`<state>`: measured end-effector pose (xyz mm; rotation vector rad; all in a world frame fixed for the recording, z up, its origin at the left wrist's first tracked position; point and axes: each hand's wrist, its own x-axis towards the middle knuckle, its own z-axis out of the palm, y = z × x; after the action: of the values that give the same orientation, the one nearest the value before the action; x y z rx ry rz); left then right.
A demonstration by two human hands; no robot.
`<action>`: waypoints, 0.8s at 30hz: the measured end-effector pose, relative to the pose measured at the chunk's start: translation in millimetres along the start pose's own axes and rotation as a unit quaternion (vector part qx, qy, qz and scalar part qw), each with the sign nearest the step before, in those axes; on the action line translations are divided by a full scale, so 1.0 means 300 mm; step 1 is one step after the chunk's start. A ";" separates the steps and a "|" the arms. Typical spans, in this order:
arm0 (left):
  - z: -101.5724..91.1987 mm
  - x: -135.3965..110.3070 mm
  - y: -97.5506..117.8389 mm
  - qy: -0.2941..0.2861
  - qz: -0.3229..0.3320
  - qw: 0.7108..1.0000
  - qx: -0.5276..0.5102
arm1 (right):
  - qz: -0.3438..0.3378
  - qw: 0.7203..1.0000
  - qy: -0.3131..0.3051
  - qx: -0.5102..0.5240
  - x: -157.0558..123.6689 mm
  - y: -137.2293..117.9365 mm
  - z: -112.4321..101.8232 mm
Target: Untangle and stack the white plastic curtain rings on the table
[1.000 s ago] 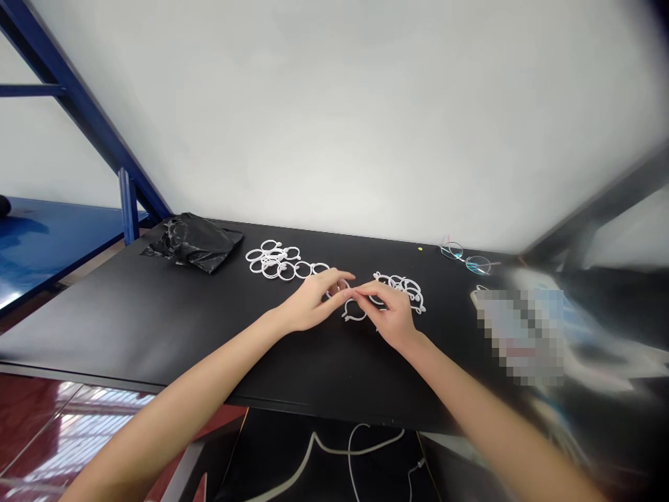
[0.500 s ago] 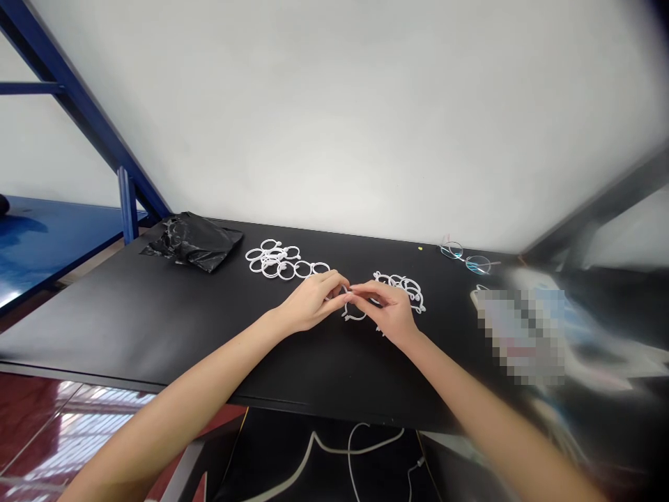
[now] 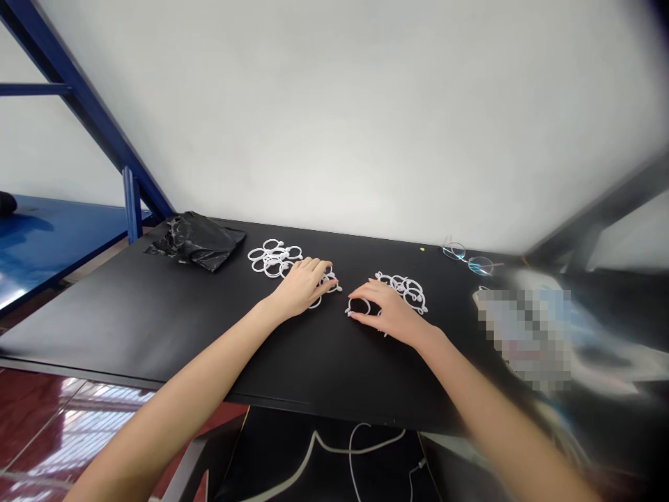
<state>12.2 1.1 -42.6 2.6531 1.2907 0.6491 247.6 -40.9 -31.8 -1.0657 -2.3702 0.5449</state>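
My left hand (image 3: 299, 288) is bent over several white rings, its thumb and fingertips closed on a white ring (image 3: 331, 285); more rings show beneath the palm. With its thumb and fingers, my right hand (image 3: 391, 312) grips the edges of another white ring (image 3: 359, 307) low at the table surface. Small knobs show on this ring's left side. Beside the left hand, further rings with small knobs overlap in a pile (image 3: 272, 258). Just behind the right hand lies a second group of white rings (image 3: 410, 287), partly hidden by that hand.
A crumpled black plastic bag (image 3: 201, 240) lies on the black table (image 3: 209, 314) at the left. Glasses (image 3: 467, 258) rest near the wall, with a blurred-out flat object (image 3: 523, 335) at the right. Pale cables (image 3: 313, 446) run below the front edge.
My hands were together, fingertips meeting at a ring. Now they are apart: the left has shifted left towards the pile, and the right has dropped slightly onto a ring nearer me.
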 end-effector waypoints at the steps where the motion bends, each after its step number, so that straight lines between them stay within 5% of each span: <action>1: -0.001 -0.001 0.004 0.001 0.003 1.000 0.004 | 0.001 1.000 0.010 -0.001 0.000 0.000 0.002; 10: -0.012 -0.007 0.058 0.030 0.051 0.998 -0.024 | -0.004 1.000 0.026 -0.014 0.000 0.006 0.021; 14: -0.026 -0.011 0.069 0.029 0.054 0.994 -0.087 | 0.020 0.995 0.076 0.065 0.004 -0.012 0.031; 20: -0.039 -0.017 0.098 0.023 0.078 0.962 -0.260 | 0.109 0.906 0.130 0.387 0.015 -0.042 0.021; 24: -0.026 -0.011 0.114 0.036 0.077 0.953 -0.292 | 0.137 0.871 0.129 0.454 0.020 -0.041 0.016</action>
<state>31.8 -23.6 -26.8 2.2587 0.7452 0.9785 234.2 -44.5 -27.5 -0.9167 -1.4207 1.3464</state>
